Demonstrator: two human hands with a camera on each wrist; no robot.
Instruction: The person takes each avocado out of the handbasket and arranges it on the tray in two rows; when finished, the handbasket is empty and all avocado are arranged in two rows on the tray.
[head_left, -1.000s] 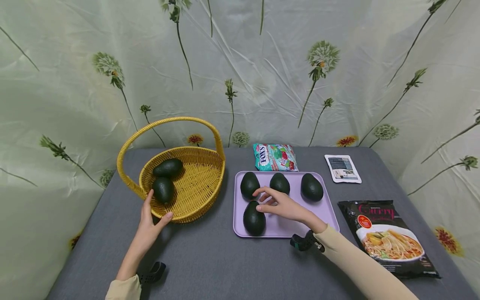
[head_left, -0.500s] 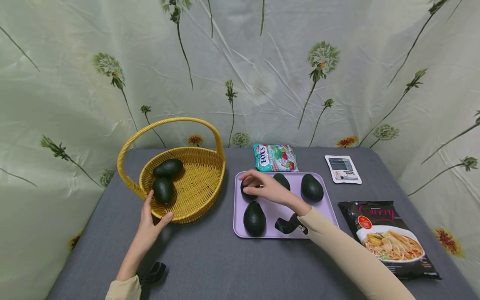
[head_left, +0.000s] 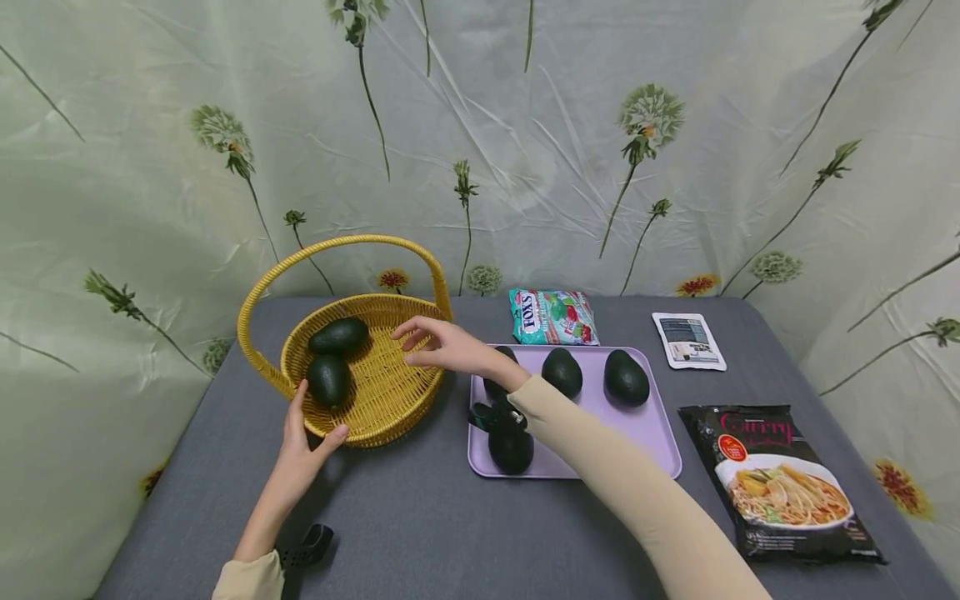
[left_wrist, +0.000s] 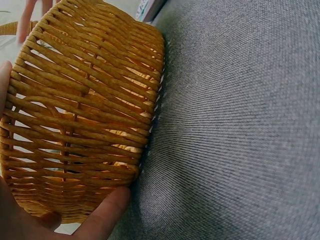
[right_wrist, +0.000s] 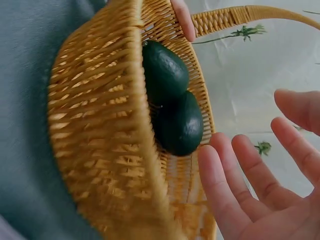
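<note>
A yellow wicker basket point(head_left: 390, 392) with a tall handle stands on the grey table at the left, with two dark avocados point(head_left: 337, 335) point(head_left: 327, 379) inside. My left hand point(head_left: 300, 442) grips its near wall point(left_wrist: 85, 115), thumb outside, and a fingertip point(right_wrist: 182, 20) hooks over the rim. My right hand point(head_left: 431, 343) hovers over the basket's right rim, fingers spread and empty point(right_wrist: 260, 185). In the right wrist view both avocados point(right_wrist: 165, 72) point(right_wrist: 181, 125) lie just beyond those fingers. A lilac tray point(head_left: 592, 425) holds several more avocados point(head_left: 562, 371), one point(head_left: 493, 385) partly hidden behind my right forearm.
Behind the tray lies a Fox's candy bag point(head_left: 552, 317), with a small white packet point(head_left: 687, 340) to its right. A black curry noodle packet point(head_left: 780, 475) lies at the front right. A flowered curtain closes off the back and sides of the table.
My right hand went from the tray's front avocado to the back-left one, then left over the basket, empty. The left hand and basket have stayed put.
</note>
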